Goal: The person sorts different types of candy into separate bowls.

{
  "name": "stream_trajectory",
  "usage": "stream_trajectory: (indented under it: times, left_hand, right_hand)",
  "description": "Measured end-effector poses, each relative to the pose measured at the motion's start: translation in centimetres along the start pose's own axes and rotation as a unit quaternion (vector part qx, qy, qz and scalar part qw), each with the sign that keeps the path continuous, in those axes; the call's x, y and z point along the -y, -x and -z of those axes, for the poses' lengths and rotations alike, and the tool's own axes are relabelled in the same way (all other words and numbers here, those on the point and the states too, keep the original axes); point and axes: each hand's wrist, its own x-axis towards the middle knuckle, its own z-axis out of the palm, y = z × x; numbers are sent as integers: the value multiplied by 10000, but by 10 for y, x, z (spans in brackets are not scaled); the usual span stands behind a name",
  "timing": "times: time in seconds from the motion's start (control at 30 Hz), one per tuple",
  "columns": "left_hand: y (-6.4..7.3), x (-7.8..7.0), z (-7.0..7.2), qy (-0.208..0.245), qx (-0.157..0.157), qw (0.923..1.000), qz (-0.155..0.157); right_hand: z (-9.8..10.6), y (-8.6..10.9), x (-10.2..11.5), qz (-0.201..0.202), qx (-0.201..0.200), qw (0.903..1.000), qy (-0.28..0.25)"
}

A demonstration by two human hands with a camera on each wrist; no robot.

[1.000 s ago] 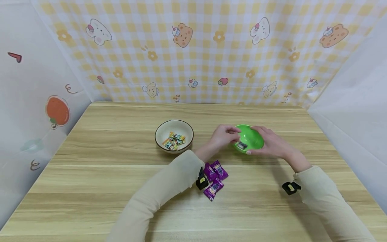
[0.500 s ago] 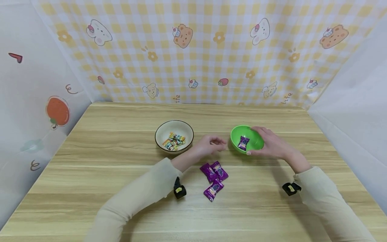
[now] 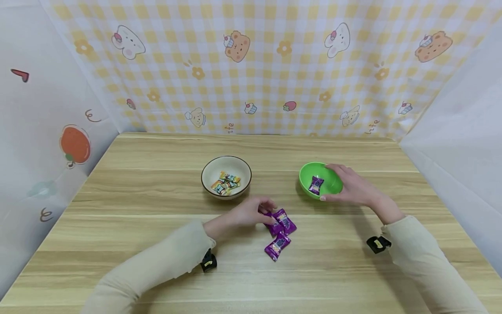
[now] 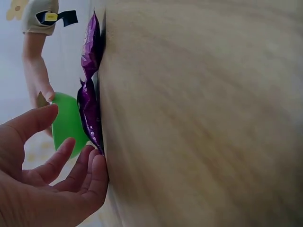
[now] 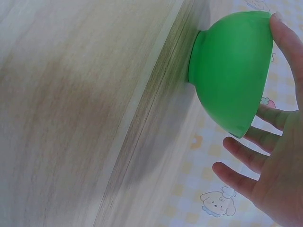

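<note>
My left hand point(image 3: 246, 213) is over the nearest of three purple grape candies on the table. Its thumb and fingers are spread apart at the wrapper, with the fingertips right at a candy point(image 4: 90, 106) in the left wrist view. Another candy point(image 3: 286, 221) lies against it, and a third candy point(image 3: 277, 246) lies nearer to me. My right hand point(image 3: 354, 188) holds the green bowl point(image 3: 333, 180) by its right side, with the thumb on the near rim and fingers at the far rim. One purple candy point(image 3: 316, 185) lies inside that bowl.
Left of the green bowl stands a cream bowl point(image 3: 211, 171) with a dark rim, holding several yellow-and-green wrapped candies point(image 3: 226, 182). The wooden table point(image 3: 117, 226) ends at a yellow checked cloth point(image 3: 259, 78) behind, with white cloth at both sides.
A purple candy has been let go into the green bowl. My left hand has drawn back left and toward me, down to the candies on the table. The right hand stays at the bowl.
</note>
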Motion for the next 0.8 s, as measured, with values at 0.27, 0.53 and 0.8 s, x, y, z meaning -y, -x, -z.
stream_trajectory:
  times: [0.27,0.53,0.8]
  left_hand:
    - [1,3,-3,-1689,92,9839,-578]
    - [4,1,-4,-2568,198,9641,-641]
    - [5,1,-5,-1847,287,9819,-318]
  right_hand:
    - [-1,-1,-1,26,-44,10000,-21]
    - [-1,-1,-1,-28,-96,9999,-38]
    - [-2,-1,-1,-104,-115,9999,-53]
